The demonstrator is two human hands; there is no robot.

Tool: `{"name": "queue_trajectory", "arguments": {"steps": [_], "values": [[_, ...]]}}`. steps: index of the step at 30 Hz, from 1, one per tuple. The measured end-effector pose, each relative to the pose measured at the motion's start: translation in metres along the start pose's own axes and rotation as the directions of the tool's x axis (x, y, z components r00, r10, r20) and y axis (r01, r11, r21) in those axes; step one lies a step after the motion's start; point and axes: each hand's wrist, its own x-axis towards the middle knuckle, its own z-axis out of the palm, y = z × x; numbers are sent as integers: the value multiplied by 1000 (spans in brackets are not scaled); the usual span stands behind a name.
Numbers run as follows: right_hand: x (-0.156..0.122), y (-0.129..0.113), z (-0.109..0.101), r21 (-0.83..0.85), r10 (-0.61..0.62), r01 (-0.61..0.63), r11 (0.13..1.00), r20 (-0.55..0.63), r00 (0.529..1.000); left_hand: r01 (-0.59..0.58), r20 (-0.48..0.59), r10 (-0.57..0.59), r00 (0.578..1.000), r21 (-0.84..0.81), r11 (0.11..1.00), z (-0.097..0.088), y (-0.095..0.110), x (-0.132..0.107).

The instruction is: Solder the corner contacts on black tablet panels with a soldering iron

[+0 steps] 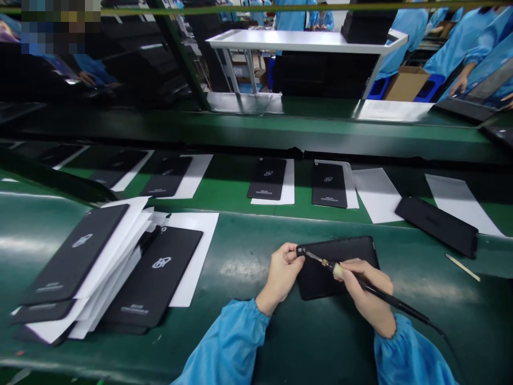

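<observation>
A black tablet back cover (334,267) lies on the green bench in front of me. My left hand (284,270) pinches its upper left corner between thumb and fingers. In my right hand (366,291) is a soldering iron (329,264), gripped like a pen, its cord trailing off to the lower right. The iron's tip reaches a small spot at that same corner, close to my left fingertips. Whether the tip touches the cover, I cannot tell.
Printed black covers (156,278) and white sheets are piled at the left. Behind the bench, a green conveyor belt (230,187) carries several covers on paper. To the right are another black cover (438,224) and a thin pale stick (463,267). People in blue work beyond.
</observation>
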Motion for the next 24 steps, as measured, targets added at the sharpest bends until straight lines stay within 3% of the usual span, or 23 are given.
{"name": "queue_trajectory", "arguments": {"steps": [24], "values": [[-5, 1, 14, -9, -11, 11, 1000, -18, 1000, 17, -22, -17, 1000, 10, 1000, 1, 0, 0]]}}
